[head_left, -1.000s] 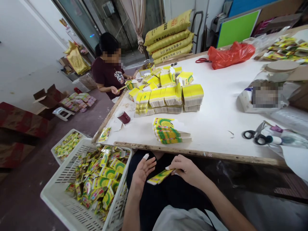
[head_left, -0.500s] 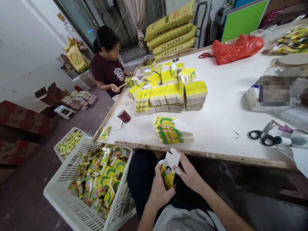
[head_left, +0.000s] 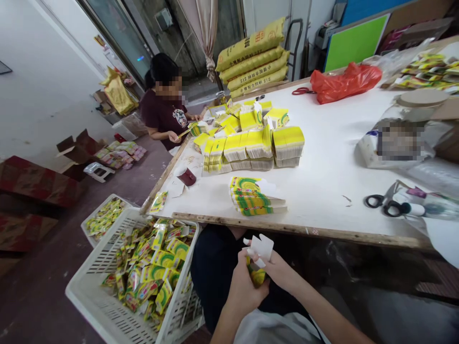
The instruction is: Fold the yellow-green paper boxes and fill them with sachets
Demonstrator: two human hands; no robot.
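Over my lap, both hands hold one small yellow-green carton (head_left: pixel 257 260) with white flaps standing up. My left hand (head_left: pixel 244 284) is wrapped round its body from the left. My right hand (head_left: pixel 279 270) pinches the flap end from the right. Just beyond, on the white table (head_left: pixel 322 177), lies a short stack of flat yellow-green cartons (head_left: pixel 253 197). A white plastic crate (head_left: pixel 107 306) at my left knee holds several folded cartons.
Rows of yellow flat cartons (head_left: pixel 254 143) stand mid-table beside a dark red cup (head_left: pixel 186 176). Black scissors (head_left: pixel 385 204) lie at right, a red bag (head_left: pixel 344 81) at the back. A seated person (head_left: pixel 163 112) works at the far left corner. A second crate (head_left: pixel 102 215) sits on the floor.
A second ago my right hand held the carton flat. Both hands have since opened it into a box, upright with flaps raised, and drawn it closer to my body.
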